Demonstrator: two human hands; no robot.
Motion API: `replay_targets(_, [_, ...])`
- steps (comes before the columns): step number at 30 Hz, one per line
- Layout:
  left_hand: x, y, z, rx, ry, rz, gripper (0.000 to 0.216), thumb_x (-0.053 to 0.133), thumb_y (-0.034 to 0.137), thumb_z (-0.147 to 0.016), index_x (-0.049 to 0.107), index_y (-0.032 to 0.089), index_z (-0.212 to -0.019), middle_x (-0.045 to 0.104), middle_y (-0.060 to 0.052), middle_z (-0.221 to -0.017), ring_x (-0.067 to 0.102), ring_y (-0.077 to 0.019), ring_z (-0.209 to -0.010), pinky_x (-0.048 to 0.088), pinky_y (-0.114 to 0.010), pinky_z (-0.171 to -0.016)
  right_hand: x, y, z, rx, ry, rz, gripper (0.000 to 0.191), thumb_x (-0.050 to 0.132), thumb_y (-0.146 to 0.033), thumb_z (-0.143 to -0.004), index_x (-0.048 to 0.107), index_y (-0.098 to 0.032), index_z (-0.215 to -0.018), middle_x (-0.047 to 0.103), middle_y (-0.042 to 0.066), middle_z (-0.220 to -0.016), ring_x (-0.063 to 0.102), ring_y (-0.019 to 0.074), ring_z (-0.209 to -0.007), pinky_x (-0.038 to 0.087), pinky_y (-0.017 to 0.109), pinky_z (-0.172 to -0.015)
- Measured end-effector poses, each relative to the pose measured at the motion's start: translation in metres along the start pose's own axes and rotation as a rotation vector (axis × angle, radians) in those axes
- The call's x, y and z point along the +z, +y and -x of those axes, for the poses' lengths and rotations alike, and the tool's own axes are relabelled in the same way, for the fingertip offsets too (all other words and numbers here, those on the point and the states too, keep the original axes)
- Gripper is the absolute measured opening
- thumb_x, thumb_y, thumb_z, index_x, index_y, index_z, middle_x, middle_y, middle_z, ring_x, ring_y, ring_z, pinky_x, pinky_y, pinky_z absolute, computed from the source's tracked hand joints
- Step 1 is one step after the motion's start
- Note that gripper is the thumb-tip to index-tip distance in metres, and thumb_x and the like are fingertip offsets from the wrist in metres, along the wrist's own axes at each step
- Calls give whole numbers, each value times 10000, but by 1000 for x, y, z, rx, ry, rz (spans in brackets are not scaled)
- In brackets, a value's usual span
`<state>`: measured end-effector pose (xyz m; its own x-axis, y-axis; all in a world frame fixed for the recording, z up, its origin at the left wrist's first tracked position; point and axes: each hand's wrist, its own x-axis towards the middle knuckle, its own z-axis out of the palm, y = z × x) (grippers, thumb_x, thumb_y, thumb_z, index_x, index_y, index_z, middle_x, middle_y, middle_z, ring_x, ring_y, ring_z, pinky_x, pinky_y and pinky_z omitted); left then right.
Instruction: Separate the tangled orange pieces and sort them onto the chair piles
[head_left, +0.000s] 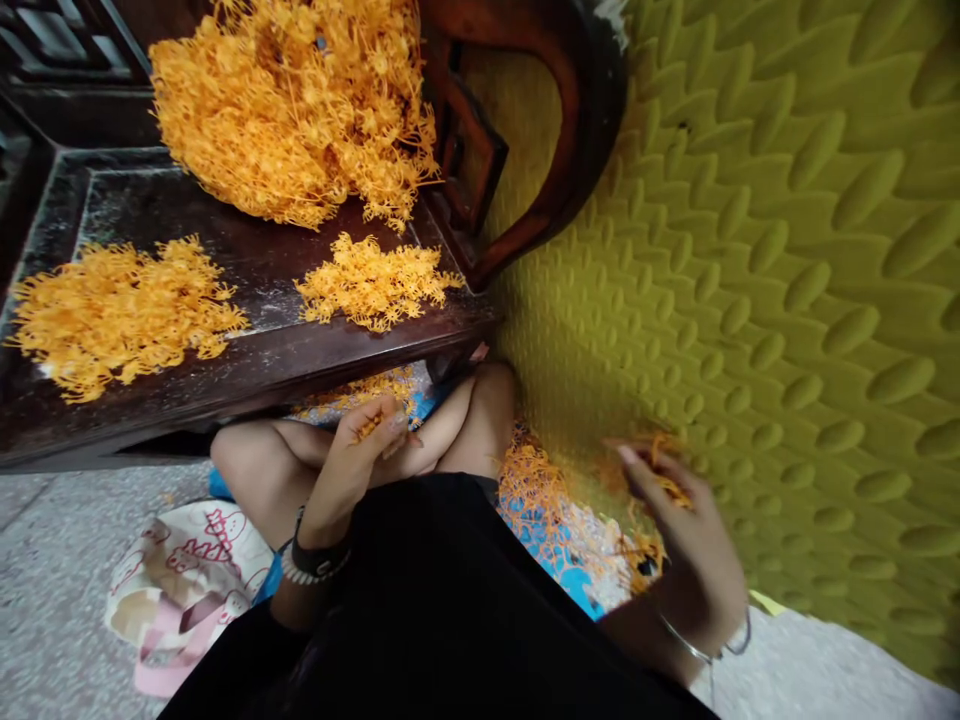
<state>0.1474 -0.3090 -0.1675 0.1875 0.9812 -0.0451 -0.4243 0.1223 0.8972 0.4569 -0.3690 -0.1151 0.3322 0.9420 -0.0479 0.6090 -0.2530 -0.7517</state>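
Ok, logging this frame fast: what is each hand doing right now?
Left hand: closed on a small orange plastic piece.
Right hand: blurred, fingers curled around orange plastic pieces.

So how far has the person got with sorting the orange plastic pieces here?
Looks partway. Two smaller flat heaps, the left heap and the middle heap, lie apart on the dark table and look handled. The left hand and right hand each pinch a few orange pieces. The large pile and the loose pieces on the blue cloth look untouched.
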Motion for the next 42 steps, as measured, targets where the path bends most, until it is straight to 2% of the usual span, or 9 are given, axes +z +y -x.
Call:
replay_targets(6, [9,-11,-6,-52,-41,-99,663,359,653,-908,408,202,-424,380,13,-443,375,-107,-444,492,-289,-561,16,-46,-25,-275,-137,-335,436,512,-569,-895,656,-209,-1096,456,-18,-647,406,115,-542,328,268,-499])
replay_targets(11, [21,-35,-17,-35,-20,-246,380,535,538,-885,663,186,-821,361,71,-504,354,-94,-476,516,-275,-633,51,-84,-38,-390,-317,-688,398,462,-530,-930,679,-197,-942,400,-36,-534,346,104,-464,263,264,-458])
replay_targets(17, [20,-10,-17,134,129,-223,572,458,644,-873,757,158,-913,377,42,-488,415,-109,-472,439,-245,-510,105,-105,-41,-260,-988,-1171,455,467,-469,-911,562,-197,-558,208,-98,-308,180,67,-282,227,223,-374])
replay_targets(21, [14,17,-9,257,86,-282,647,438,727,-826,752,183,-982,602,-23,-609,513,-143,-518,450,-267,-512,133,-110,-39,-363,-1273,-1107,528,484,-514,-886,595,-168,-502,352,-50,-309,306,72,-289,287,236,-393])
replay_targets(25, [9,25,-3,308,118,-450,382,698,549,-748,735,193,-878,709,-41,-768,617,-172,-662,494,-260,-621,135,-114,-38,-499,-1096,-774,504,469,-516,-932,681,-146,-665,631,32,-580,555,114,-504,451,249,-533])
replay_targets(29, [-5,21,4,278,389,-524,297,607,426,-866,638,181,-701,577,19,-602,508,-101,-533,413,-195,-509,141,-77,-58,-770,-724,-570,487,726,-586,-716,721,-173,-974,716,111,-1026,641,250,-1014,491,388,-922])
replay_targets(33, [-23,19,17,181,523,-391,320,582,476,-868,543,200,-711,472,51,-556,379,-75,-416,281,-181,-372,165,27,-74,-364,171,-420,551,267,-559,-959,642,-177,-1090,675,140,-1115,618,243,-1081,460,447,-983])
replay_targets(38, [-34,22,25,260,519,-338,362,547,509,-874,503,208,-678,446,29,-569,420,-105,-481,346,-206,-433,165,156,-22,-212,114,13,457,509,-607,-813,642,-209,-995,654,155,-1165,568,318,-1162,441,510,-988])
replay_targets(42, [-33,23,23,247,478,-289,378,563,505,-864,472,203,-655,437,26,-570,419,-108,-494,353,-216,-455,150,204,20,-157,62,168,350,520,-604,-777,642,-285,-848,695,145,-1054,587,374,-1128,478,549,-889])
